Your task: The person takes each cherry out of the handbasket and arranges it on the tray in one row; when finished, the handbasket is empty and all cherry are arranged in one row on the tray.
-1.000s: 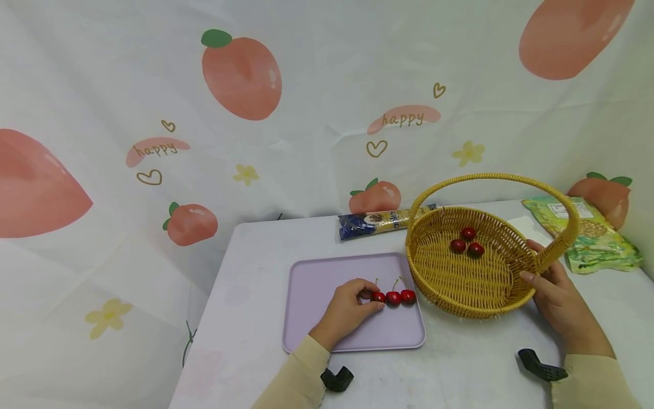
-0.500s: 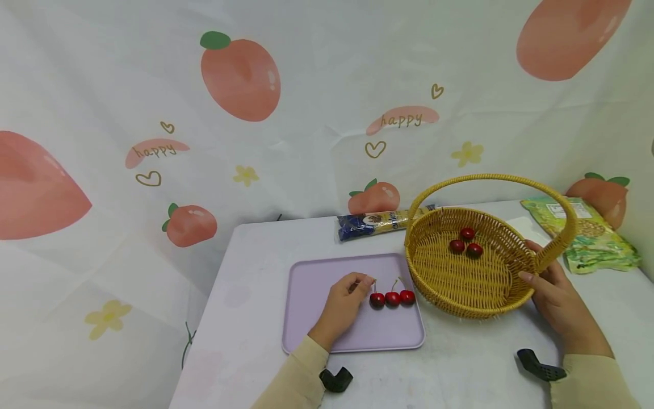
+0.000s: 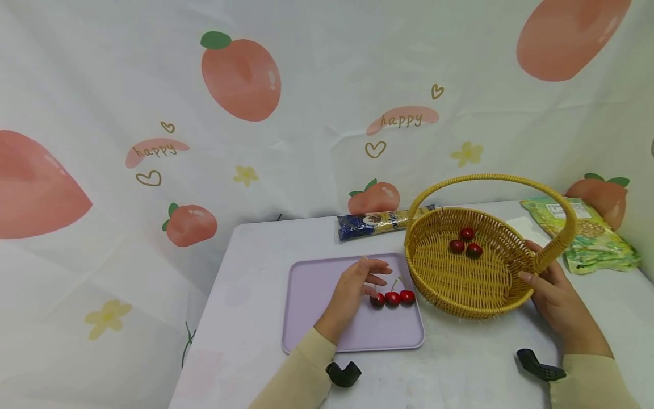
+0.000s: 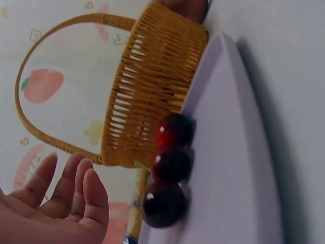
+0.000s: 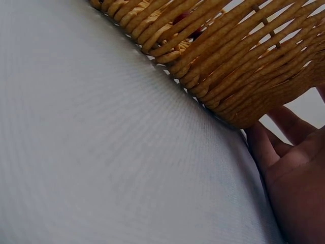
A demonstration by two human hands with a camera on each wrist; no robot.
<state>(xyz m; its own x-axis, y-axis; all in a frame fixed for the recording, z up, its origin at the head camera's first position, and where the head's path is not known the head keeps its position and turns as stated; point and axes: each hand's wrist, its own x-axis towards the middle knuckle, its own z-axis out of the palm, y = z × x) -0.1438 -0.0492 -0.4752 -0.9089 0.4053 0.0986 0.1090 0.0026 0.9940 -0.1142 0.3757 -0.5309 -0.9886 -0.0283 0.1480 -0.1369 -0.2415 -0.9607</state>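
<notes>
Left hand (image 3: 351, 292) and right hand (image 3: 556, 298): bare. Left sleeve (image 3: 298, 372) and right sleeve (image 3: 592, 382): pale beige, plain, long, ending at the wrist. Left wrist fitting (image 3: 343, 376): black, short, angular, notched. Right wrist fitting (image 3: 539, 366): black, longer, bent, dotted with small holes.

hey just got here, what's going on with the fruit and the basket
A person is working with cherries at a table. Their right hand holds the side of a wicker basket, which has three cherries inside. Their left hand is over a lilac tray, fingers loosely spread and holding nothing, close to a row of three more cherries. So right now, three are in the basket and three on the tray.
</notes>
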